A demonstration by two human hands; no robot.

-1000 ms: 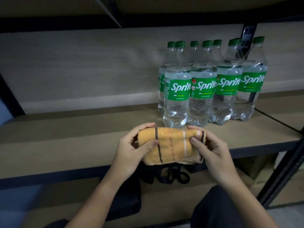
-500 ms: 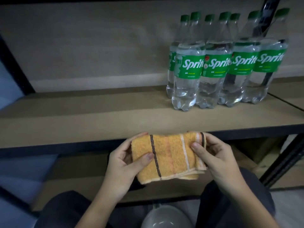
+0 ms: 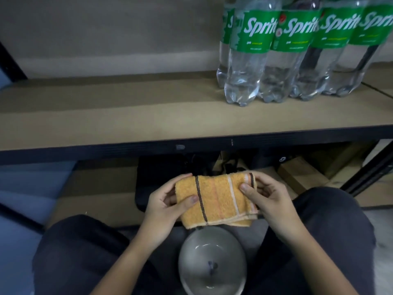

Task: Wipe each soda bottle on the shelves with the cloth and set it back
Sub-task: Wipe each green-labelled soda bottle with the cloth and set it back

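The folded cloth [image 3: 217,199] lies with its long side running left to right between the hands; left hand [image 3: 163,206] and right hand [image 3: 266,199] each pinch one end.

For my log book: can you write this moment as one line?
left hand: holds cloth | right hand: holds cloth | bottles: on shelf, untouched

Storage shelving seen from above, in dim indoor light.
A tan board shelf [image 3: 127,116] with a dark metal front rail [image 3: 106,151] stands against a plain beige back panel [image 3: 106,28]. A lower shelf [image 3: 95,188] holds a black bag [image 3: 159,177] and cardboard boxes [image 3: 308,173]. A dark diagonal upright [image 3: 368,167] is at right; pale floor [image 3: 382,241] lies beyond.
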